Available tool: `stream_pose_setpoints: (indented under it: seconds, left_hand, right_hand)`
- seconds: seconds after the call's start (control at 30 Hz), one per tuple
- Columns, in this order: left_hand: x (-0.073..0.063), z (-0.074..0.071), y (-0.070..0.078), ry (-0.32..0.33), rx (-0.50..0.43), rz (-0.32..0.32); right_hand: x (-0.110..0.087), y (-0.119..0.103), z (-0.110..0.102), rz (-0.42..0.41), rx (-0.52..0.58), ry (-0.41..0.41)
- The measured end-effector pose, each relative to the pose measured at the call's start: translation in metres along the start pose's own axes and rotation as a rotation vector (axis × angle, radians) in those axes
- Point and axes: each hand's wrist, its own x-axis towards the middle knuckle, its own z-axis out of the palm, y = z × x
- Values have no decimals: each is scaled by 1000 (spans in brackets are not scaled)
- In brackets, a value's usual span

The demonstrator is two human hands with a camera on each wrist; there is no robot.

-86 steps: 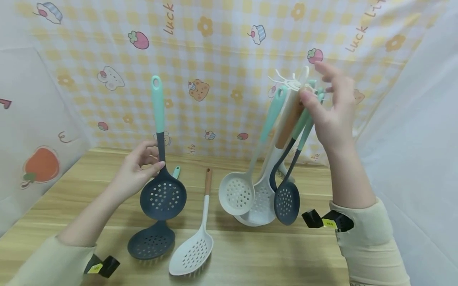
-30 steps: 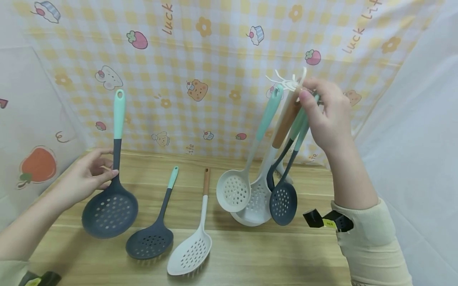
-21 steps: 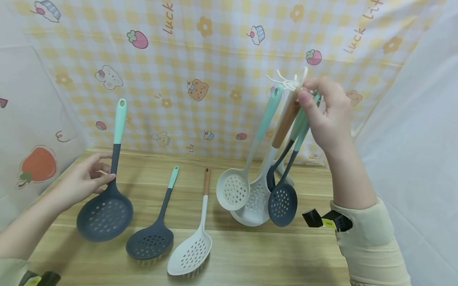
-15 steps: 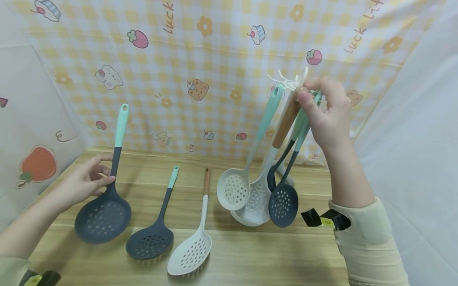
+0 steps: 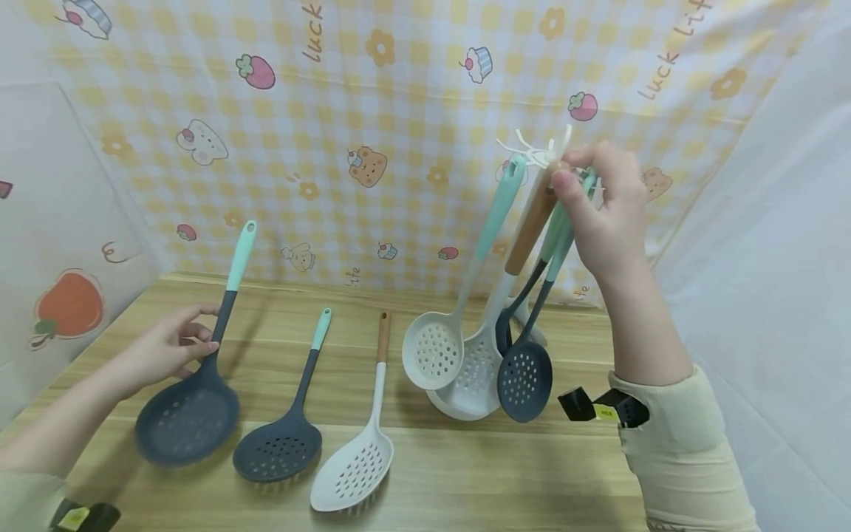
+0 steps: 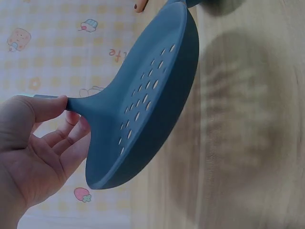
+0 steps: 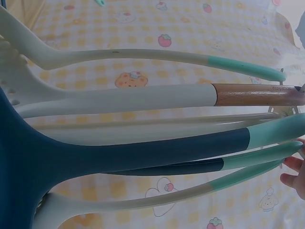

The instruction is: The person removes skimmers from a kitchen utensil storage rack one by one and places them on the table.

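Observation:
My left hand (image 5: pixel 169 347) pinches the dark neck of a skimmer (image 5: pixel 188 421) with a mint handle. The skimmer leans, handle up and bowl down, close over the table at the left. In the left wrist view its perforated bowl (image 6: pixel 138 102) casts a shadow on the wood. My right hand (image 5: pixel 610 210) is at the top of a white utensil stand (image 5: pixel 541 157), thumb and forefinger round the upper end of a wooden-handled slotted turner (image 5: pixel 528 229). In the right wrist view, only some fingertips (image 7: pixel 293 174) show at the edge, beside the mint handle ends.
On the table (image 5: pixel 465 480) lie a dark slotted turner (image 5: pixel 279 449) with mint grip and a white slotted turner (image 5: pixel 355 469) with wooden grip. A white skimmer (image 5: pixel 433 351) and a dark skimmer (image 5: pixel 525 380) hang on the stand. A checked cloth (image 5: pixel 412 96) covers the back.
My left hand has carried the skimmer left and down from beside the stand, its handle now tilting right. My right fingers have closed in at the stand's top and stayed there.

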Motion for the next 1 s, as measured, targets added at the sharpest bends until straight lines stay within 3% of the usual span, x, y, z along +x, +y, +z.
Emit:
stream_pose_setpoints:
  seconds: [0.5,0.6,0.83,1.0]
  left_hand:
    - [1,13,-19,-79,-140,-107]
    - [0,16,-21,-83,-131,-116]
    - [2,21,-22,-103,-97,-164]
    - [3,24,-22,-119,-84,-190]
  right_hand:
    - [-1,0,2,-25,-14,5]
    - [-1,0,2,-35,-13,8]
    - [-1,-1,1,-148,-28,-4]
    - [-1,-3,0,-134,-32,-2]
